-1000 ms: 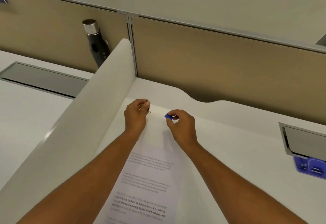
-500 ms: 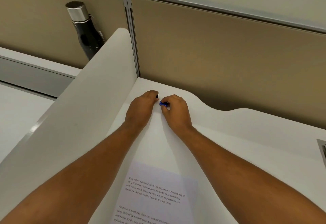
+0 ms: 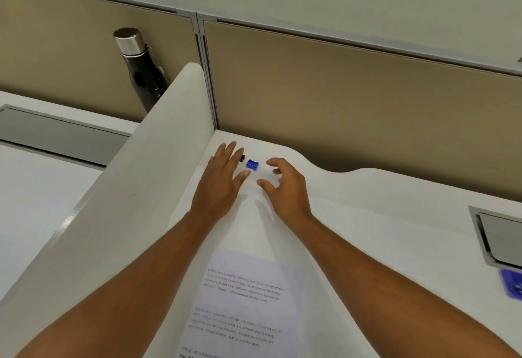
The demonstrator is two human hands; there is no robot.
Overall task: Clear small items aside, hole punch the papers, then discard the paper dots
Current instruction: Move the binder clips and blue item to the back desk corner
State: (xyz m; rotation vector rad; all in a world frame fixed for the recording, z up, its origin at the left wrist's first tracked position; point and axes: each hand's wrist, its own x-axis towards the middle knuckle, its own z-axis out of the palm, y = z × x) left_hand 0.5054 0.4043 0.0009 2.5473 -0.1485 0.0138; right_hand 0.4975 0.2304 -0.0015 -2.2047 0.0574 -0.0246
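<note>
A small blue item [image 3: 252,164] lies on the white desk [image 3: 367,216] near the back left corner, with a small black item [image 3: 242,158] just left of it. My left hand [image 3: 221,181] rests flat beside them, fingers spread, its fingertips touching the black item. My right hand [image 3: 285,185] hovers just right of the blue item, fingers apart and empty. A printed sheet of paper [image 3: 245,301] lies nearer to me, between my forearms. A blue hole punch [image 3: 512,285] shows partly at the right edge.
A white side divider [image 3: 135,202] runs along the left of the desk. Tan partition panels [image 3: 353,98] stand behind. A black bottle with a steel cap [image 3: 141,69] stands on the neighbouring desk. A grey cable hatch [image 3: 497,239] sits at the right.
Both hands carried the small items to the back corner of the desk, set them down and opened. The blue and black items now lie free on the desk.
</note>
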